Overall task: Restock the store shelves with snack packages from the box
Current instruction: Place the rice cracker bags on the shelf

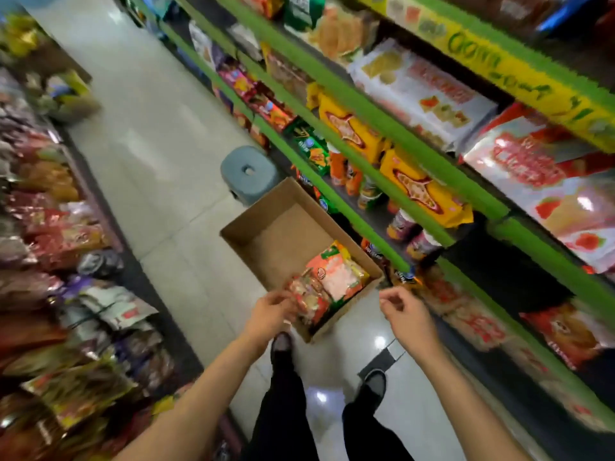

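Note:
An open cardboard box [266,234] stands on the tiled floor beside the right-hand shelves. Its far half is bare; at the near end lie an orange and white snack package [336,271] and a red one [309,299]. My left hand [271,311] is at the box's near corner, fingers curled round the red package's edge. My right hand [404,309] hovers to the right of the box, fingers loosely curled, holding nothing. The green-edged shelves [376,174] on the right carry yellow, white and red snack packs.
A grey plastic stool [248,173] stands on the floor just beyond the box. Shelves packed with bagged snacks [50,247] line the left side of the aisle. My feet [374,384] stand on the tiles behind the box. A dark gap [499,271] shows on a right shelf.

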`<state>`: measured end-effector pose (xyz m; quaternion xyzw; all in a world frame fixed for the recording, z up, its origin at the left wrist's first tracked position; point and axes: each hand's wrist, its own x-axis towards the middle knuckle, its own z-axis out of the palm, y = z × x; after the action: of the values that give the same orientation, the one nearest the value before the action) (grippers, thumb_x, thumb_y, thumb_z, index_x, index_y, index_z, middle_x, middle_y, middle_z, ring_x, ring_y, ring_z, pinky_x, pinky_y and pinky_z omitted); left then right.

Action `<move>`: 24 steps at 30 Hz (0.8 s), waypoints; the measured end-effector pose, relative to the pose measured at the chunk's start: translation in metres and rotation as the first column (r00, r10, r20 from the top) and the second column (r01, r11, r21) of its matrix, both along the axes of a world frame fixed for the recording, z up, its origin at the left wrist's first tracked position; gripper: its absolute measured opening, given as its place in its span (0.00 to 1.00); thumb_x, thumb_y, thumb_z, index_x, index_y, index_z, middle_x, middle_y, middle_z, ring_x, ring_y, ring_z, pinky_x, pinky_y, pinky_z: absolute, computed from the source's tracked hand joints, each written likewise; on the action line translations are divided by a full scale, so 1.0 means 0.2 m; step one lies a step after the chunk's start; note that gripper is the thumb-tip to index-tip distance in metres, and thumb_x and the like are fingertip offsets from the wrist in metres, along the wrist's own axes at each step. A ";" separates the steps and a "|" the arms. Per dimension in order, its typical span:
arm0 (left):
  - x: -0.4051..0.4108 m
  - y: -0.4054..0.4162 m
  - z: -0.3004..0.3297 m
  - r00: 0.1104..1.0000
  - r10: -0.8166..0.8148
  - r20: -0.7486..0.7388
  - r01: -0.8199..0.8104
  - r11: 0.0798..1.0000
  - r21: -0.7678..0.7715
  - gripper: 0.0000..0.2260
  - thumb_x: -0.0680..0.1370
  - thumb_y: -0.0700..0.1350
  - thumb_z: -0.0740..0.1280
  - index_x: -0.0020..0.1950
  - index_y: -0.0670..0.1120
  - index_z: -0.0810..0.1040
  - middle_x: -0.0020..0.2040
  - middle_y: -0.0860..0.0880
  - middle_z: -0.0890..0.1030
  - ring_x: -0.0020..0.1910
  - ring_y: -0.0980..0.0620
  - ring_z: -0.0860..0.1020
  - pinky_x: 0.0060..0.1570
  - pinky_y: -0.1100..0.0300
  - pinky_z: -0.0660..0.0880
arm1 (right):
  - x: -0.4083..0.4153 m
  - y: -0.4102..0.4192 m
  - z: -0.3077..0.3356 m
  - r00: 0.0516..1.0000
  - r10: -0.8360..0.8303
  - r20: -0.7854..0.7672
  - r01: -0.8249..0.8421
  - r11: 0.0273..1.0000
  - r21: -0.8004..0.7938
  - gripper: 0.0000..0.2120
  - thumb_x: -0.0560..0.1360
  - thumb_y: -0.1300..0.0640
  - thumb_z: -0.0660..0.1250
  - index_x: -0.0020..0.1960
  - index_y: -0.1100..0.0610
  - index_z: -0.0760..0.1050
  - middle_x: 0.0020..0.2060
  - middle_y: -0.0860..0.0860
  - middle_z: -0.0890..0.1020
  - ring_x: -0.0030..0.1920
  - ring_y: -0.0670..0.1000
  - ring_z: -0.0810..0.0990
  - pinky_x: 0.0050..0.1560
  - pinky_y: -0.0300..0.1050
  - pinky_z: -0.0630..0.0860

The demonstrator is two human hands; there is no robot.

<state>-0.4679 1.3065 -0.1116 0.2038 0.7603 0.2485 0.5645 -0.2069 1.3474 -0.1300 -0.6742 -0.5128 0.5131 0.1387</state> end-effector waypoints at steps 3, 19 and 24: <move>-0.15 -0.04 -0.17 0.994 0.100 0.043 -0.097 0.993 -0.060 0.05 0.79 0.34 0.64 0.49 0.42 0.78 0.39 0.43 0.78 0.35 0.48 0.75 0.37 0.58 0.70 | -0.19 0.08 -0.13 0.996 0.088 0.034 -0.085 0.994 -0.075 0.09 0.78 0.59 0.68 0.44 0.45 0.76 0.40 0.45 0.82 0.43 0.49 0.81 0.45 0.46 0.76; -0.57 0.51 -1.89 0.990 -0.025 0.136 0.070 0.938 -0.339 0.07 0.79 0.40 0.67 0.55 0.40 0.81 0.48 0.42 0.82 0.45 0.45 0.81 0.47 0.53 0.77 | -0.86 0.48 -1.70 0.928 0.342 0.149 -0.216 0.818 -0.534 0.09 0.80 0.59 0.63 0.59 0.54 0.76 0.47 0.51 0.80 0.43 0.47 0.77 0.40 0.37 0.75; -0.68 0.69 -2.62 0.951 -0.308 -0.032 0.277 0.892 -0.356 0.13 0.77 0.41 0.69 0.61 0.40 0.79 0.50 0.44 0.83 0.47 0.47 0.82 0.43 0.58 0.79 | -0.97 0.61 -2.45 0.897 0.407 0.174 -0.254 0.794 -0.553 0.19 0.80 0.55 0.64 0.69 0.59 0.73 0.64 0.57 0.78 0.60 0.57 0.78 0.54 0.44 0.73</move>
<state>-0.6039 1.4452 -0.6358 0.2238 0.7767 0.0135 0.5886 -0.4011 1.4704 -0.6192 -0.6513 -0.4813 0.5458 -0.2152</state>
